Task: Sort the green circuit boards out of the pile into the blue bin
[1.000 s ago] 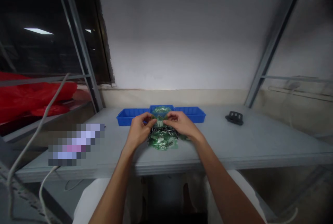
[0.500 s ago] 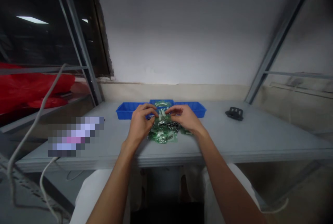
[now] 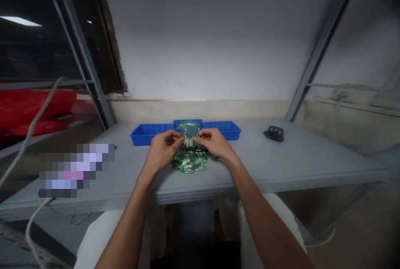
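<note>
Between my two hands is a small clear greenish plastic bag with pale pieces inside. My left hand pinches its left side between thumb and fingers. On the right side, my right hand grips it in the same way. Below the hands, a pile of similar green plastic bags lies on the grey table, with dark pieces among them. Just behind, the middle blue bin holds more green bags, partly hidden by the held one.
A left blue bin and a right blue bin flank the middle one. A black plastic part lies at the right. A blurred-out flat object lies at the left, near a white cable. Red bags sit beyond the left post.
Both hands have closed on the bag's sides, and it now stands more upright between them. The whole view has shifted slightly, so the table things appear further left.
</note>
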`<state>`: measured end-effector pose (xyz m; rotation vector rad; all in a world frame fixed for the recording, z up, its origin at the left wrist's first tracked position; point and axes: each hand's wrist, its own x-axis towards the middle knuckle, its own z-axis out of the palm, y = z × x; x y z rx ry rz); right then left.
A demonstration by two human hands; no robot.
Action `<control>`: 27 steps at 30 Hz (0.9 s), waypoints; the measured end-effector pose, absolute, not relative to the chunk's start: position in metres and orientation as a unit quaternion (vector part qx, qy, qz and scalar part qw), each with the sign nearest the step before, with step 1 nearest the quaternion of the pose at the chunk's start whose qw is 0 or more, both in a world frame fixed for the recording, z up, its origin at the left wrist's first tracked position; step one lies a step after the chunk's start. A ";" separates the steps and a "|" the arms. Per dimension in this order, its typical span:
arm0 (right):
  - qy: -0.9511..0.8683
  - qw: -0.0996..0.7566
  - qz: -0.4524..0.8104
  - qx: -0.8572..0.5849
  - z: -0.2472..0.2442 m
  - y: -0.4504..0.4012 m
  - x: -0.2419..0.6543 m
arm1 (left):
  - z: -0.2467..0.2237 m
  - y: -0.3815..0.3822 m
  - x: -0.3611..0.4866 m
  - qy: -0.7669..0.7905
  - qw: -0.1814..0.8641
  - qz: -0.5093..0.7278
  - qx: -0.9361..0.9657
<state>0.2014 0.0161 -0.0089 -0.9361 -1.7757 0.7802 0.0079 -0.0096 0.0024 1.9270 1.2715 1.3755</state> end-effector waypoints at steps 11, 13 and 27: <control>-0.694 0.504 0.334 -0.391 -0.011 0.018 0.207 | 0.002 -0.011 0.008 0.461 0.198 0.510 0.698; -0.704 0.500 0.310 -0.399 -0.014 0.018 0.210 | 0.001 -0.011 0.009 0.467 0.181 0.507 0.702; -0.642 0.533 0.225 -0.502 0.037 0.105 0.181 | -0.006 -0.005 -0.010 0.456 0.218 0.509 0.697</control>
